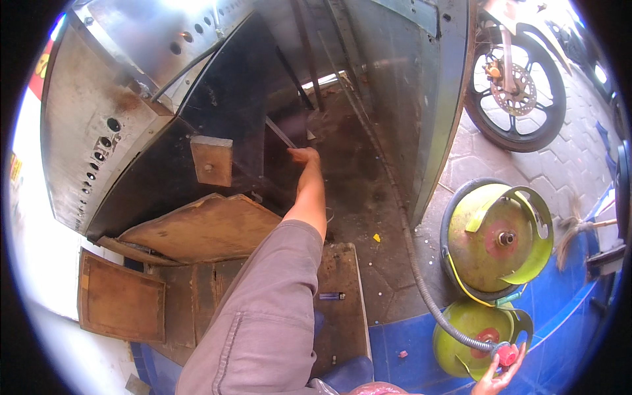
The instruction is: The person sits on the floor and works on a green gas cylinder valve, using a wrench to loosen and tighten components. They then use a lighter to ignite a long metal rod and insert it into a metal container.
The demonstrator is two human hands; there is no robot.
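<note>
My left arm, in a grey-brown sleeve, stretches forward under the metal cart. At its end my left hand [305, 156] is closed at the lower end of a flat metal strip [280, 131]; the grip is partly hidden. At the lower right, my right hand [500, 380] holds a red gas regulator [506, 354] between thumb and fingers. A grey ribbed hose [415, 263] runs from the regulator up into the cart. The regulator is over the nearer green gas cylinder [464, 329]. Farther off, another green gas cylinder [461, 253] shows a bare valve on top.
The metal cart [76, 151] with a row of holes rises on the left, a wooden block [212, 161] on its dark panel. Wooden boards [122, 296] lie below. A lighter [332, 296] rests on a plank. Beyond the cylinders stand a motorcycle wheel [513, 92] and a broom [571, 230].
</note>
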